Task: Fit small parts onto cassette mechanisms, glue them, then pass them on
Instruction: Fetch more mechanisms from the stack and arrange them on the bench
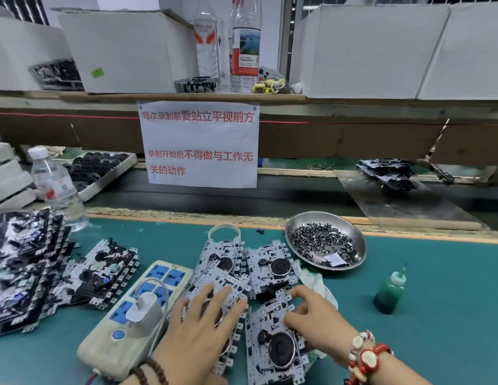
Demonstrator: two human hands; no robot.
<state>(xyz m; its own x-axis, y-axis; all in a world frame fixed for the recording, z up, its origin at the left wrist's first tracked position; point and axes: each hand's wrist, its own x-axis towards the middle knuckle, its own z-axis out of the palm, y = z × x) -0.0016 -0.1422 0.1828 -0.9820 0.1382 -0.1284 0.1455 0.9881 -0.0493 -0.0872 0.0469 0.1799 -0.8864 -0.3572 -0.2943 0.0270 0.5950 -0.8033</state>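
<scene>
Several white-and-black cassette mechanisms lie in a cluster on the green mat, one at the back (270, 269) and one nearest me (275, 345). My left hand (203, 320) rests flat with fingers spread on a mechanism (214, 287) at the cluster's left. My right hand (311, 318) sits on the upper edge of the nearest mechanism with its fingers curled at it; whether they pinch a small part is hidden. A metal dish (350, 240) holds several small dark parts (323, 243). A green glue bottle (390, 291) stands to the right.
A power strip with a white charger (136, 309) lies left of my hands. Stacked mechanisms (28, 268) fill the left side beside a water bottle (57, 190). A dark conveyor belt (270, 198) runs behind the mat, with a mechanism (386, 173) on a ramp and a tray of black wheels (97, 168).
</scene>
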